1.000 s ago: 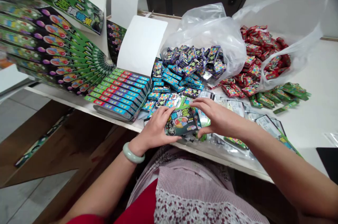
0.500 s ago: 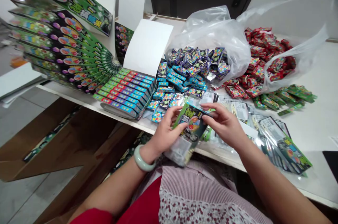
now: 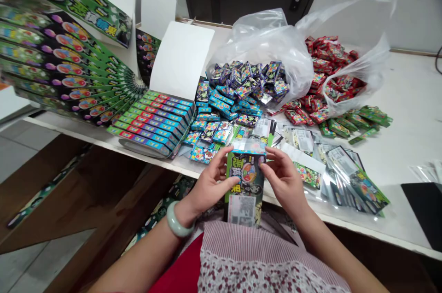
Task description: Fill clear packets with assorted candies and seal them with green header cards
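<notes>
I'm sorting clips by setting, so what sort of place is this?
Probably a small packing workroom, though the pictures can't confirm it: small red packets and blue boxes lie heaped on a white table, with a fan of printed panels at the left.

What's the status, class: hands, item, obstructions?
Left hand, right hand: both gripping flat black-and-green printed packet. Small blue cardboard boxes beyond, not blocking.
</notes>
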{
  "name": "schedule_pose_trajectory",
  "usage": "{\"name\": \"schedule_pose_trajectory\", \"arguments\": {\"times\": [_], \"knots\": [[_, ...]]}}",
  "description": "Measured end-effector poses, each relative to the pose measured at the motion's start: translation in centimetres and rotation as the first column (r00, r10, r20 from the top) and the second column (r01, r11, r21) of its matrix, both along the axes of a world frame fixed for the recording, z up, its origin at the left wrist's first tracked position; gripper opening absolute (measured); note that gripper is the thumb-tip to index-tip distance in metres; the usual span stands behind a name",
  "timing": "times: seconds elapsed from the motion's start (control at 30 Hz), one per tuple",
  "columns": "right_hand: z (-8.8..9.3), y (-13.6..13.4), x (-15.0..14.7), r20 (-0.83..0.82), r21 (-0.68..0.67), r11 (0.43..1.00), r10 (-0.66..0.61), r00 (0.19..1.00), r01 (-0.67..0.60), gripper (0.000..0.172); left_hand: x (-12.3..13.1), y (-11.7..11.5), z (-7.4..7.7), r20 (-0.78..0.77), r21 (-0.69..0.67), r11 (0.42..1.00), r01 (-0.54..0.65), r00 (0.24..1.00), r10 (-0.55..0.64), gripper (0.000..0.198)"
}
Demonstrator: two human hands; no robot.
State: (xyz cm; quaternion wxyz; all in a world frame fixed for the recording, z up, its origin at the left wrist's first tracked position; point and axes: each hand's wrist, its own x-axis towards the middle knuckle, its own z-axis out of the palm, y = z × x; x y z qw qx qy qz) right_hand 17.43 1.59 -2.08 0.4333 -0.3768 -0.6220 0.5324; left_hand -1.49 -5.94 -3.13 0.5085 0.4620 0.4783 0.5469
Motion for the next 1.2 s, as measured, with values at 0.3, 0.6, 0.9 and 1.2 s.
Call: {"name": "schedule_pose_trajectory", "arguments": {"times": [0.3, 0.6, 0.9, 1.2], "knots": [[2.6, 3.4, 1.1, 0.094, 0.007, 0.982, 0.187, 0.978, -0.189, 0.006, 0.9, 2.9, 2.9, -0.082, 0.185, 0.943, -0.275, 0.952, 0.294, 0.007], [4.2, 3.4, 0.6, 0.209, 0.087, 0.944, 0.295, 0.932, -0.318, 0.011, 0.4, 2.9, 3.9, -0.117, 0.188, 0.963, -0.192, 0.969, 0.216, 0.005], [6.7, 4.0, -0.6, 0.234, -0.04, 0.929, 0.367, 0.9, -0.368, 0.012, 0.3, 4.0, 5.6, -0.111, 0.115, 0.971, -0.209, 0.969, 0.221, 0.01], [6.8, 2.9, -0.5, 0.354, 0.07, 0.93, 0.315, 0.881, -0.361, 0.008, -0.3, 3.3, 4.7, -0.202, 0.261, 0.953, -0.151, 0.957, 0.207, 0.013]]}}
